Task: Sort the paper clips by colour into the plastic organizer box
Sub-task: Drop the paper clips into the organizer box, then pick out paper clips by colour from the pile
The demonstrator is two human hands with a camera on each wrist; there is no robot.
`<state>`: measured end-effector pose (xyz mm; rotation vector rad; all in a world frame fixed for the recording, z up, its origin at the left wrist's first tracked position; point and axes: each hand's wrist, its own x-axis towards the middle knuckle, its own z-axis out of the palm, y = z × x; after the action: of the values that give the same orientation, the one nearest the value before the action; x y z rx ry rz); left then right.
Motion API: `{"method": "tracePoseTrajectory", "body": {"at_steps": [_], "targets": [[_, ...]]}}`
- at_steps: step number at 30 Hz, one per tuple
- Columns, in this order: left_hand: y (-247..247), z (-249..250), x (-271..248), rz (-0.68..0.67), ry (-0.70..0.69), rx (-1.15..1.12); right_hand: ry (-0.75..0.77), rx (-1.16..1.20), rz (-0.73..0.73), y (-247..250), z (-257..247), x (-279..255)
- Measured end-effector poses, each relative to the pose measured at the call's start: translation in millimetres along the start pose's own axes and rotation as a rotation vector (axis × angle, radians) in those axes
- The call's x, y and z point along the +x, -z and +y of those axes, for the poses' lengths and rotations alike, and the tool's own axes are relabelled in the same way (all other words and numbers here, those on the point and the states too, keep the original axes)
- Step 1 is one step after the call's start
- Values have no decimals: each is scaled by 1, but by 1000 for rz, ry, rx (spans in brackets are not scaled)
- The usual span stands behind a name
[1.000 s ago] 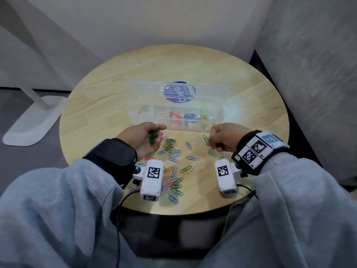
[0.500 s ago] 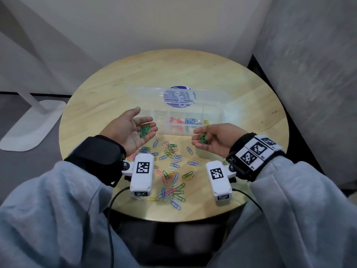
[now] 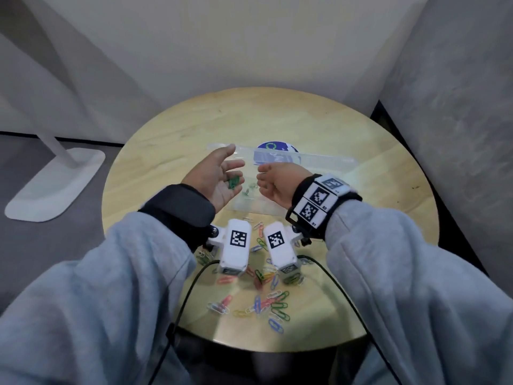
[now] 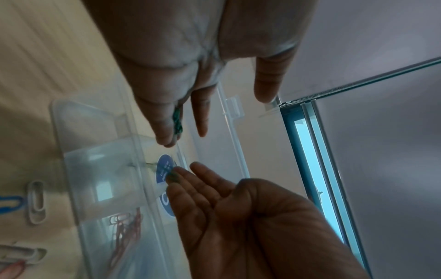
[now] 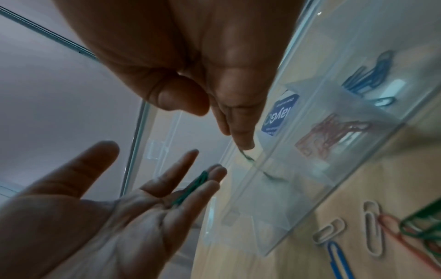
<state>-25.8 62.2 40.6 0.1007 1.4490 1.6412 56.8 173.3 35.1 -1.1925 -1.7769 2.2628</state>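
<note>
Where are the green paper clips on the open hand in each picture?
Head: green clips lie on the left hand's fingers, left of centre.
Left wrist: between the fingers, upper middle.
Right wrist: on the lower-left fingers.
Shared landmark: the blue sticker behind them.

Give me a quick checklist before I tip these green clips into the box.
1. Organizer box lid open: ok.
2. Green clips lie on the open left hand: ok.
3. Left hand over the box's left end: ok.
4. Target compartment free of other colours: cannot tell; red clips and blue clips sit in separate compartments.
5. Right hand emptied: cannot tell; a green clip shows at its fingertips.
</note>
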Motion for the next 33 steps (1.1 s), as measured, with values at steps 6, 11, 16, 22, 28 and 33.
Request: {"method": "tracePoseTrajectory", "body": {"at_steps": [6, 11, 16, 22, 28, 33], "targets": [[-5, -5, 13, -10, -42, -58, 80, 39, 55, 31, 11, -28], [-15, -15, 14, -9, -138, 10, 26, -80, 156, 86, 36, -58], [-29, -21, 10, -23, -192, 128, 23, -227, 230, 124, 43, -73], [-42, -38, -4, 15, -406, 685, -86, -481, 251, 152, 55, -77], [-70, -75, -17, -281, -302, 1616, -155, -787, 382, 163, 61, -79], [-77, -107, -16, -320, -300, 1845, -254, -1014, 357, 157, 81, -76]]}}
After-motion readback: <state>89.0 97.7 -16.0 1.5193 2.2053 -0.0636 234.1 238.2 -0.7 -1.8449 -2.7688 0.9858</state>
